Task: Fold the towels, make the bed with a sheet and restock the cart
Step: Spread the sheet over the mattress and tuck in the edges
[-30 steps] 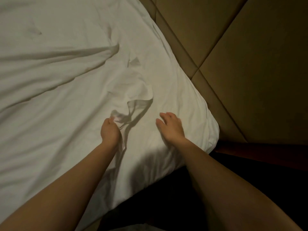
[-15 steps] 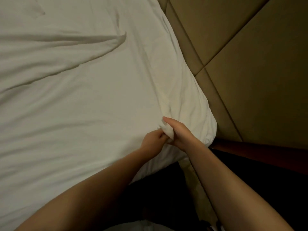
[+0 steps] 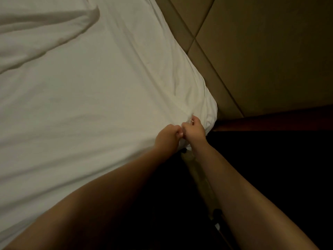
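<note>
Sheet [image 3: 93,109], white, over mattress corner [image 3: 210,112]. Left hand [image 3: 166,137] and right hand [image 3: 195,131], knuckles touching, pinch its edge with curled fingers. Corner lies at one o'clock, right hand nearer.

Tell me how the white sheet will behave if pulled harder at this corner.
Probably floppy: the sheet bunches into a small wad where the left hand and right hand pinch it. Likely light and easy to drag, since creases fan out from the grip. The loose fold at upper left suggests slack will travel.
</note>
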{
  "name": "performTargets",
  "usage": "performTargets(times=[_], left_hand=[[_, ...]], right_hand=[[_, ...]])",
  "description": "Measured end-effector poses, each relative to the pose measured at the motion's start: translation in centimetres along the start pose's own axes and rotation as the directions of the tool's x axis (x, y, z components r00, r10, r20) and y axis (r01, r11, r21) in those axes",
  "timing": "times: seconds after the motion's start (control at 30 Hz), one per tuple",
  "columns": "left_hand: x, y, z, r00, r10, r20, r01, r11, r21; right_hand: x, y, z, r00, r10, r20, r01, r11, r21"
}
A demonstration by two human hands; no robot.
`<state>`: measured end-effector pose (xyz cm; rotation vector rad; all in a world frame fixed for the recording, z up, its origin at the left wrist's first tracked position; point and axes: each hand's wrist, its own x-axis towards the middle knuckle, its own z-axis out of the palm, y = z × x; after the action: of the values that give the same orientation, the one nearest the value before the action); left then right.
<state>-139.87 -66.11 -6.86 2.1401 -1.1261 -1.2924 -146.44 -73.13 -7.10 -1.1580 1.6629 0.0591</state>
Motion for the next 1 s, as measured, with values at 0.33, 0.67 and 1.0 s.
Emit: performTargets(times=[0.33,0.67,1.0], left_hand=[[0.1,-0.8,2.8,0.987,0.004,-0.158,0.008,0.997,0.078],[1.2,-0.6,4.6,0.984,-0.008,-0.177,0.019,0.998,0.058],[0.3,-1.4,4.8,0.969,-0.153,-0.194,0.157,0.988,0.002]], right_hand=[[2.2,0.7,-1.3,0.997,0.080,0.002,-0.080,0.990,0.116],[2.8,5.7,-2.4,0.891,-0.264,-0.369,0.266,0.963,-0.045],[3.1,5.5,-3.8,0.887,-0.352,-0.300,0.285,0.927,-0.244]])
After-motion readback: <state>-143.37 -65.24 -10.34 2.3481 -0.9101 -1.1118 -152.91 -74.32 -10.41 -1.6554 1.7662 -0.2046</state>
